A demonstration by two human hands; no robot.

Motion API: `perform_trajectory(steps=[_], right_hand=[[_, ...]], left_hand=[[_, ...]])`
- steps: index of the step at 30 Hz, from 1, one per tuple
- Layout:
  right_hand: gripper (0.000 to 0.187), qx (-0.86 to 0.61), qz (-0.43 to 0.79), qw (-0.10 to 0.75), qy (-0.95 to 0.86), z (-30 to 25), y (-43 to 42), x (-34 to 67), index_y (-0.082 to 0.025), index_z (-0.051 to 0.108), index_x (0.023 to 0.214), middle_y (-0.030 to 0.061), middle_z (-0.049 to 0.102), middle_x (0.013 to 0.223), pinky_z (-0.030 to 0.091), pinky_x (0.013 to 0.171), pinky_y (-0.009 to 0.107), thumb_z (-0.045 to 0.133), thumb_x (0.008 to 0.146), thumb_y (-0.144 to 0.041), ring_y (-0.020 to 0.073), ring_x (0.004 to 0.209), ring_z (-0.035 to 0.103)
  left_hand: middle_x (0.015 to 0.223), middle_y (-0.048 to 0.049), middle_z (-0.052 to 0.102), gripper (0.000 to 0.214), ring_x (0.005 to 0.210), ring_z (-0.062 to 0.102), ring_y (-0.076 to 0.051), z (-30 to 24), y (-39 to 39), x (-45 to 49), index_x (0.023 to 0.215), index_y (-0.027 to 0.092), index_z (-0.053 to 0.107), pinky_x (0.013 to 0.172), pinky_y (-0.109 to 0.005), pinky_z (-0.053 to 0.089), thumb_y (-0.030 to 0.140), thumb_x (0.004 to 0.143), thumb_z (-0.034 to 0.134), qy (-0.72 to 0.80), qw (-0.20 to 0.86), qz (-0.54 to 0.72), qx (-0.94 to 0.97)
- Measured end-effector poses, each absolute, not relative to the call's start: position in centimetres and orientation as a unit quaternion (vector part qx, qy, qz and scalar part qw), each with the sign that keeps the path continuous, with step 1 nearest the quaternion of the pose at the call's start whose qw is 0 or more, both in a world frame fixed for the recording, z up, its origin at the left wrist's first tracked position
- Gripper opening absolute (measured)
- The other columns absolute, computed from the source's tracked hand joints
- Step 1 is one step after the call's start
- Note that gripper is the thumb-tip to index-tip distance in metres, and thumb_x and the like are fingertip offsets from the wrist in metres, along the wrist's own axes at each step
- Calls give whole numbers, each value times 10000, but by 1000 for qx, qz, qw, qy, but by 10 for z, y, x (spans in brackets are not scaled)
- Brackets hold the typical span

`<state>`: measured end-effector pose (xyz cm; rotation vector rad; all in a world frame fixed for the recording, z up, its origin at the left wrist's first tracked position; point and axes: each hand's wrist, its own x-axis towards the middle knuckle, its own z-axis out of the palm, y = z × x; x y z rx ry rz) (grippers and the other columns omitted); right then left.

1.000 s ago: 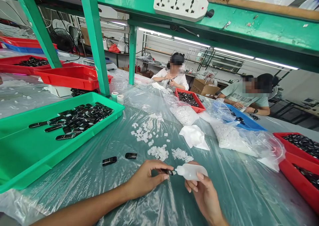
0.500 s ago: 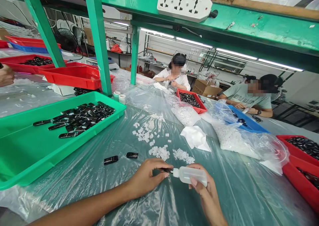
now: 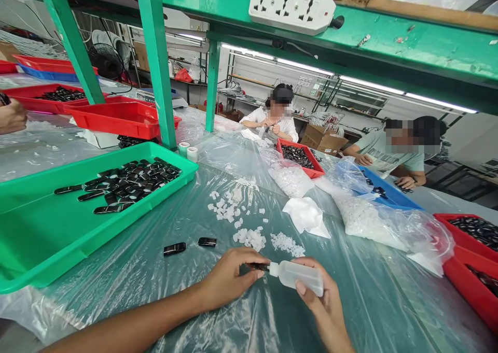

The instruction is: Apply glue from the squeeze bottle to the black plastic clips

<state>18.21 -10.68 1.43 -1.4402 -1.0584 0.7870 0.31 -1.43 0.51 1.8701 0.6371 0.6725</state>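
Between the thumb and fingers of my left hand (image 3: 231, 276) is a small black glossy piece (image 3: 260, 266), mostly hidden by the fingers. My right hand (image 3: 321, 291) grips a translucent white squeeze bottle (image 3: 298, 276), tilted nearly flat. Its nozzle points left and meets the end of the black piece; whether liquid comes out is too small to see. Two similar black pieces, one to the left (image 3: 175, 249) and one nearer (image 3: 207, 242), lie beyond my left wrist. Small white pads (image 3: 249, 237) and finer white bits (image 3: 287, 244) lie in piles just past my hands.
A green tray (image 3: 93, 246) holding several black pieces stands on the left. Plastic sheeting covers the table. Bags of white bits (image 3: 365, 221), a crumpled white sheet (image 3: 306, 215) and red bins (image 3: 472, 278) are on the right. A green frame post (image 3: 157, 68) rises ahead; co-workers sit opposite.
My hands keep nearly the same pose, with the bottle nozzle still at the black piece. The view has shifted slightly. The co-worker on the right has moved their hands apart.
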Motion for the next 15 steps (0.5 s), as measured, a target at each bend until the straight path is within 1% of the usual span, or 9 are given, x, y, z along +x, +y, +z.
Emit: perform_trajectory(steps=[3,5,9,11,15], right_hand=[[323,-596,348,571,-445,9,-106,187,-211,600,871,10,548,714,355,491,208,638,689,-476,132,575,452],[334,-573,382,582,-432,4,-104,192,-210,603,903,3,540,678,382,518,225,634,697,-471,133,563,455],[342,-488,476,626,-380,-3,-101,195,-220,594,998,-17,522,598,453,671,313,604,739,-443,140,565,478],[348,-451,506,640,-361,-3,-101,194,-228,582,1030,-5,553,625,460,718,353,602,745,-426,153,597,505],[355,-437,518,646,-351,1,-101,193,-243,565,1049,23,606,721,455,757,379,621,737,-404,193,711,560]], left_hand=[[949,-62,663,237,869,599,-191,3,-13,4,1044,212,672,727,-240,467,234,830,573,251,550,295,740],[951,-79,662,217,882,606,-198,1,-12,5,1007,175,679,770,-259,473,232,813,602,238,589,307,708],[985,-98,645,198,881,609,-205,1,-12,5,969,147,686,775,-274,477,239,808,617,203,641,306,674],[1003,-102,635,184,886,604,-206,3,-13,5,949,146,693,775,-274,474,237,804,625,188,653,309,666],[1015,-103,625,168,875,599,-196,5,-12,4,929,156,702,752,-266,478,237,796,640,166,671,315,650]])
